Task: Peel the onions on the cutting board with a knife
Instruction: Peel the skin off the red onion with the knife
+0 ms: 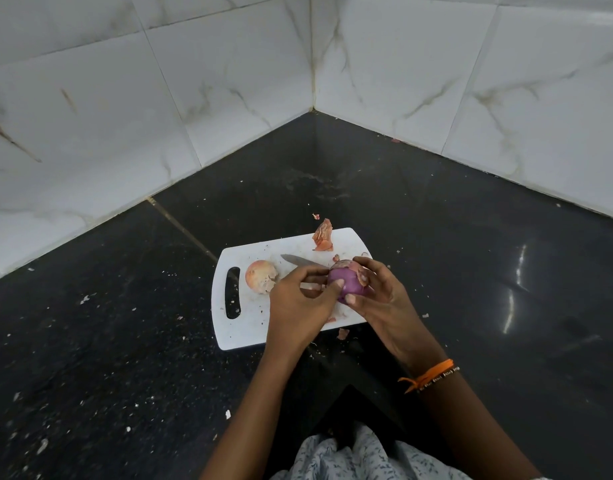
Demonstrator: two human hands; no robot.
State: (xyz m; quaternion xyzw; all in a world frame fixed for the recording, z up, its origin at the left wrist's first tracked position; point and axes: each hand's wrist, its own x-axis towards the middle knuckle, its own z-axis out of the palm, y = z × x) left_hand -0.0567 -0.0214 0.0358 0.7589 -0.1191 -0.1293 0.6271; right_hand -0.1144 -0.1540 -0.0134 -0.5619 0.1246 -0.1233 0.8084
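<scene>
Both hands close on one purple onion (346,284) held just above the white cutting board (249,327): the right hand (384,299) cups it from the right, fingers curled over its top, while the left hand (300,299) presses its thumb against the onion's left side. Beyond the left hand, a knife (300,260) lies flat on the board, blade pointing left. An unpeeled onion (261,276) rests left of it, near the handle slot. Loose peel (323,236) sits at the board's far edge.
</scene>
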